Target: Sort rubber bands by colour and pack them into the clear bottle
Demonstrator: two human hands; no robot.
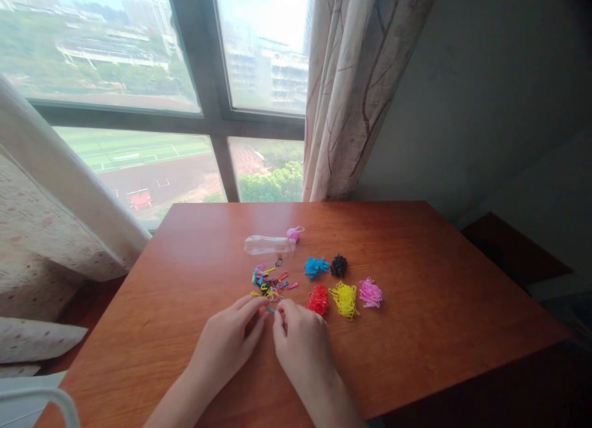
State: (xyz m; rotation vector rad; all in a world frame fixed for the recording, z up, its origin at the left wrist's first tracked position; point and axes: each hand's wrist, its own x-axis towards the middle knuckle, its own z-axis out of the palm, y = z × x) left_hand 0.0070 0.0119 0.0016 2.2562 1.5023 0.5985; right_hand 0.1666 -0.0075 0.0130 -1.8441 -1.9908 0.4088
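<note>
Glossy, straight-grained wood makes up the table point(407, 360); on it lie a clear, slender bottle point(268, 245), a rounded pink cap point(293, 234) and tangles of thin loops: blue clump point(316, 267), black clump point(339, 266), red clump point(318, 300), yellow clump point(345, 300), pink clump point(370, 292), plus a looser mixed heap point(266, 282). The band point(272, 309), slim and bright blue, is between the fingertips: the right hand point(303, 335) pinches it; whether the left hand point(231, 329) grips it, I cannot tell.

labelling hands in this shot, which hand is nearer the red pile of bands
Right. The right hand is close by the near left edge of the red pile; whether they touch is unclear. The left hand is farther off, left of the right.
</note>
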